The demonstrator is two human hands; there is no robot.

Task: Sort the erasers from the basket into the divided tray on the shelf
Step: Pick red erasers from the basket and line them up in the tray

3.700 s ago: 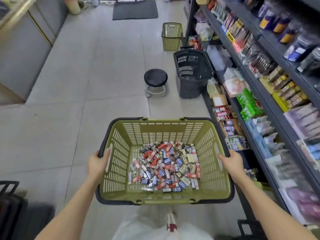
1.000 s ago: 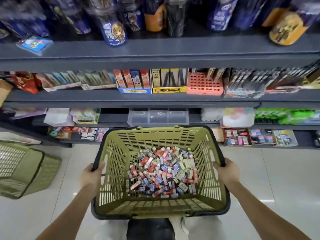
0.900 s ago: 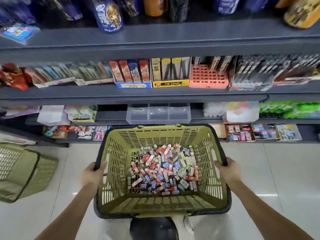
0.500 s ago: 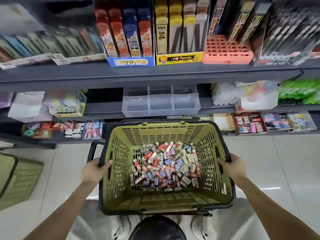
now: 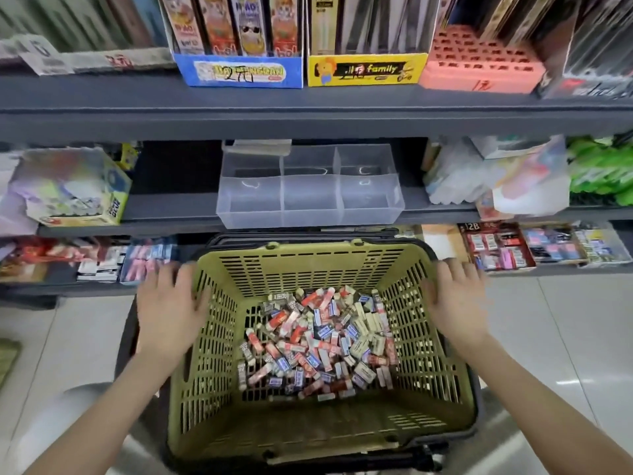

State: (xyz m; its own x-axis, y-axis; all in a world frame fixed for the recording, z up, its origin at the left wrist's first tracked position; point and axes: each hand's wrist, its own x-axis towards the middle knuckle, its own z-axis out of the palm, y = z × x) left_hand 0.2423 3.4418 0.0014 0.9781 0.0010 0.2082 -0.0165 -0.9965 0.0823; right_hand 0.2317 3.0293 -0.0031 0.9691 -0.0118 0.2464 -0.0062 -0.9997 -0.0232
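Note:
A green plastic basket (image 5: pixel 212 341) sits low in front of me, its floor covered by a heap of several small wrapped erasers (image 5: pixel 318 341) in red, blue, white and cream. A clear divided tray (image 5: pixel 308 214) with empty compartments stands on the grey shelf just beyond the basket. My left hand (image 5: pixel 168 310) hovers by the basket's left rim with fingers spread, holding nothing. My right hand (image 5: pixel 455 303) is spread the same way beside the right rim.
Shelves of stationery run across the view: a blue display box (image 5: pixel 239 70), a yellow box (image 5: pixel 366 70) and an orange rack (image 5: pixel 479 63) above; packets and boxes flank the tray. Small boxed goods (image 5: pixel 496 248) line the lowest shelf. Tiled floor (image 5: pixel 565 337) lies on either side.
Both hands have let go of the basket's rims and opened beside it. The basket now sits lower and closer to the shelf, and the view has moved nearer to the tray.

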